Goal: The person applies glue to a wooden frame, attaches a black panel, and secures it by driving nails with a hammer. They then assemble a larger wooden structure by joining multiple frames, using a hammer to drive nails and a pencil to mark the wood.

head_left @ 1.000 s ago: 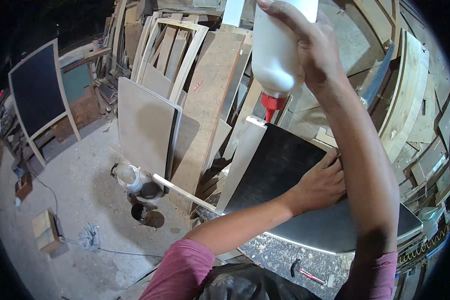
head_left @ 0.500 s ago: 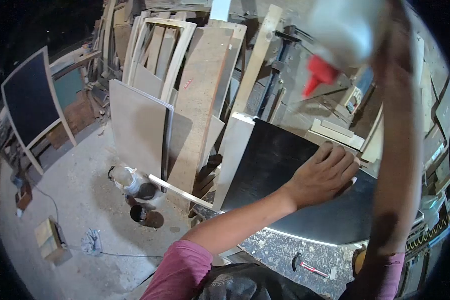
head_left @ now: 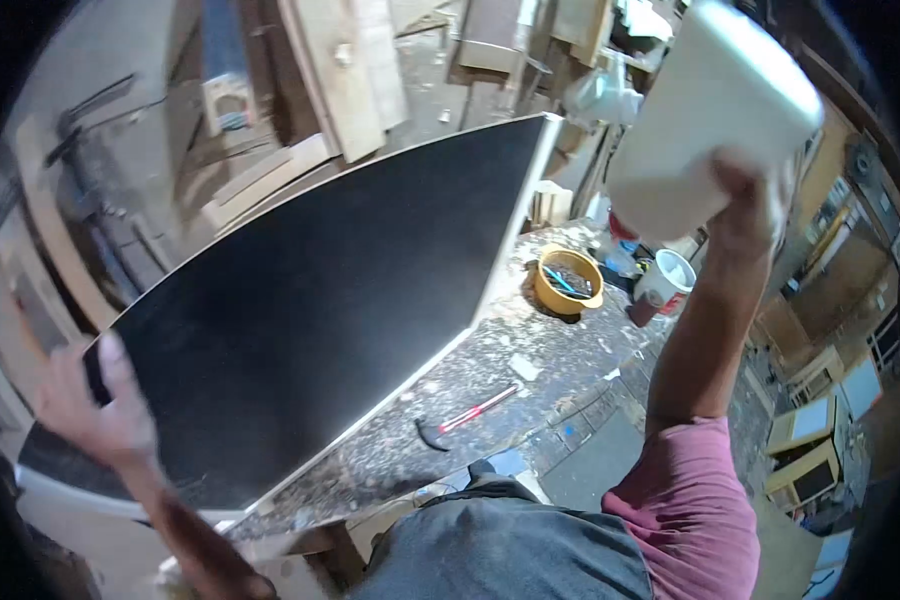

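Note:
A large black panel with pale edges [head_left: 330, 300] lies across the speckled workbench. At its left end my left hand [head_left: 100, 405] rests near the edge, thumb apart from the fingers, holding nothing. My right hand [head_left: 745, 205] is raised at the upper right, wrapped round a big white bottle [head_left: 715, 115]; part of a red cap [head_left: 622, 228] shows beneath the bottle. A hammer with a red handle [head_left: 470, 412] lies on the bench [head_left: 390, 465] in front of the panel.
Beyond the panel's right end stand a yellow bowl [head_left: 568, 282] of small items with a blue stick and a white tub [head_left: 665, 280]. Wooden boards [head_left: 340, 70] lie behind the panel. Framed pieces [head_left: 805, 450] stand on the floor at right.
The view has swung to the right, bringing the bowl and tub into sight. My right hand still holds the bottle up. My left hand is now at the panel's left end.

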Motion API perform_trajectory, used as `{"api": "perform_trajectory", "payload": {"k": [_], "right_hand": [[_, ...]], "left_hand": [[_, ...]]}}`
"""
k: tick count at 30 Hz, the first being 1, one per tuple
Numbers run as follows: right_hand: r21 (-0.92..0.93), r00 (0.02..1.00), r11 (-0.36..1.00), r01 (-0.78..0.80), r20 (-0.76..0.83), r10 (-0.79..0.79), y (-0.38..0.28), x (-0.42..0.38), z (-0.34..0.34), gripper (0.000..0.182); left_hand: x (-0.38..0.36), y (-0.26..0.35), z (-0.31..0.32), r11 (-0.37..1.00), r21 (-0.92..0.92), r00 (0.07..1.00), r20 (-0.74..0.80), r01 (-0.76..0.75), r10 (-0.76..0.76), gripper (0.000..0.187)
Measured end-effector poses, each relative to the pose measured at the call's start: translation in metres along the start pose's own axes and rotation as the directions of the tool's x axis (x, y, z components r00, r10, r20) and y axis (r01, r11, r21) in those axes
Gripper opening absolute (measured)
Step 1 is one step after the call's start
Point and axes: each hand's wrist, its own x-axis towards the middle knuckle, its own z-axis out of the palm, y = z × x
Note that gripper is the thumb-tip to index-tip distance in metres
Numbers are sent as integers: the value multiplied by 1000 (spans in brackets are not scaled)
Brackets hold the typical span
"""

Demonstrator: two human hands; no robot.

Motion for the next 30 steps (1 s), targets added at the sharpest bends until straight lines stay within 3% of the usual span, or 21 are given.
{"api": "perform_trajectory", "payload": {"k": [2,3,4,5,7,8,9,10,11,12,14,16,17,18,20,22,23,26,28,30], "right_hand": [[-91,971,967,-237,-9,237,44,-33,-42,73],[-120,927,921,-371,15,375,68,-50,-60,80],[-161,869,864,-477,58,491,97,-69,-75,88],[-113,744,749,-653,88,662,117,-87,-77,90],[-184,633,678,-711,251,732,195,-145,-101,86],[-311,658,724,-615,303,689,237,-183,-110,84],[-419,595,683,-598,339,729,266,-212,-119,87],[-561,617,671,-485,323,717,307,-259,-133,86],[-639,519,574,-511,303,799,323,-281,-141,83],[-650,557,590,-478,295,776,346,-305,-154,80],[-636,516,511,-578,200,833,379,-324,-174,81],[-656,452,433,-618,155,879,395,-307,-188,83],[-675,548,485,-555,142,824,419,-315,-197,85],[-690,513,457,-561,143,846,430,-304,-201,86],[-660,618,496,-564,60,784,459,-297,-202,83],[-646,645,506,-571,28,764,485,-282,-193,81],[-674,663,490,-553,1,749,509,-289,-189,81],[-739,601,402,-540,-5,799,557,-304,-169,82],[-745,607,414,-523,15,795,569,-312,-159,82],[-833,484,273,-481,7,875,575,-315,-149,80]], "left_hand": [[-4,-7,9,996,80,997,-62,-38,43,19],[-8,-15,14,1000,15,999,-35,24,-23,21],[-14,-28,20,995,-44,996,2,85,-85,23],[-22,-54,23,992,-13,992,41,122,-121,25],[-30,-81,25,985,134,994,30,104,-109,29],[-31,-86,24,966,253,999,-12,50,-48,31],[-49,-140,20,951,309,999,33,7,-18,34],[-47,-142,18,920,386,992,69,68,-102,37],[-46,-143,16,877,465,977,105,117,-186,40],[-35,-109,18,903,304,938,73,302,-339,40],[-27,-94,16,930,191,936,101,315,-338,37],[-14,-78,15,945,195,932,201,263,-301,35],[-4,-45,22,935,244,930,198,259,-309,35],[2,-23,30,921,293,928,192,256,-319,34],[-1,-31,42,960,183,947,207,210,-247,36],[1,-5,56,967,91,947,201,236,-250,42],[0,-10,58,959,158,940,210,237,-267,41],[5,1,60,945,167,935,174,281,-309,41],[4,3,59,937,170,930,161,304,-331,40],[3,5,55,927,173,924,141,332,-356,40]]}}
